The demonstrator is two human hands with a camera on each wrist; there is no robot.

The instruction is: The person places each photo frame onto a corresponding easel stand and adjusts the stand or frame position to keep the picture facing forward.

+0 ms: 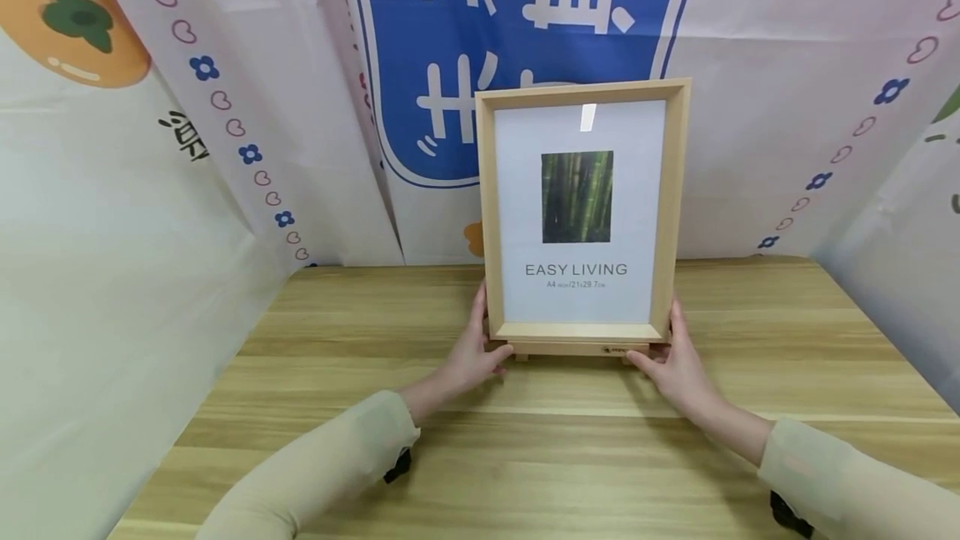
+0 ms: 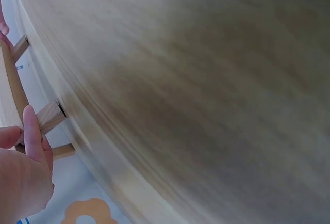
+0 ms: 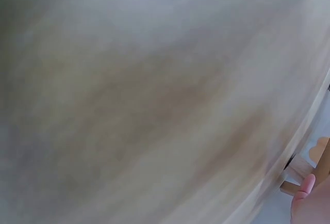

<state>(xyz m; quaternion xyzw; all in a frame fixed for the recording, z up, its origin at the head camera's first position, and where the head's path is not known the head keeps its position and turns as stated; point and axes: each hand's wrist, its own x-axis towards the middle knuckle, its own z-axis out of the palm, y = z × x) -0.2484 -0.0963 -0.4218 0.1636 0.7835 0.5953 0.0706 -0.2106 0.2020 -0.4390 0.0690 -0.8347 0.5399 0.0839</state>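
Observation:
A light wooden picture frame [image 1: 493, 215] stands upright on the ledge of a small wooden easel [image 1: 558, 348] near the back of the table. Behind its glazing is a white sheet with a green bamboo picture [image 1: 577, 197] and the words EASY LIVING. At the lower left corner, my left hand [image 1: 468, 357] grips the easel ledge, its thumb in front and a finger along the frame's side. My right hand [image 1: 678, 365] holds the right end of the ledge the same way. Easel legs [image 2: 51, 116] show beside the left fingers in the left wrist view.
The wood-grain table [image 1: 570, 448] stretches from the hands toward me. Right behind the frame hangs a white cloth with a blue printed panel [image 1: 420, 40]. Printed cloth walls [image 1: 112, 273] close in both sides.

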